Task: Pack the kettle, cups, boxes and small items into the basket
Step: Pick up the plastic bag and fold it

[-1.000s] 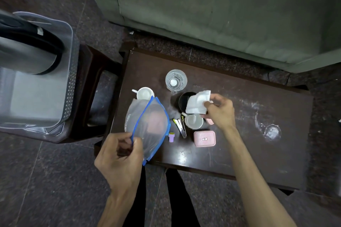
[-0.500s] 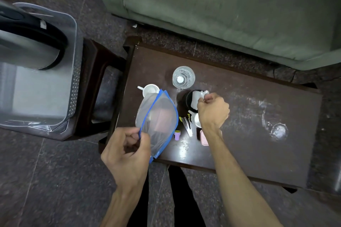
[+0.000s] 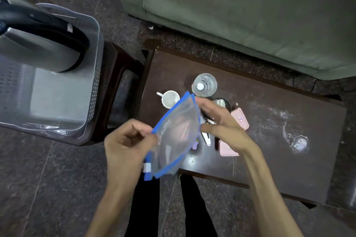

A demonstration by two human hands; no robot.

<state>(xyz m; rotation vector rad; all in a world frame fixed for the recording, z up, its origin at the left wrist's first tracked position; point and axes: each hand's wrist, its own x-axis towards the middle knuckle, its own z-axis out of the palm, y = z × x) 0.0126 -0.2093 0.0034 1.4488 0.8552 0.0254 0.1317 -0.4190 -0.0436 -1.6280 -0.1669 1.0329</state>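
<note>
At nine o'clock you have one basket (image 3: 92, 75) on a stool (image 3: 117, 75), with one kettle (image 3: 38, 44) inside. Your left hand (image 3: 127, 146) pinches one clear, blue-edged pouch (image 3: 177, 136) at its edge. On the table (image 3: 269, 140), at twelve o'clock of the pouch: one white cup (image 3: 169, 99), one glass (image 3: 204, 84). Your right hand (image 3: 221, 121), fingers spread, touches the pouch's far edge. Two pink boxes (image 3: 239, 119) lie beside it, one at three o'clock, one under your wrist.

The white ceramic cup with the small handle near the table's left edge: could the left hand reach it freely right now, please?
Probably not yet: the left hand is pinching the clear blue-edged zip pouch, which hangs just in front of the white ceramic cup. Nothing else blocks it.
</note>
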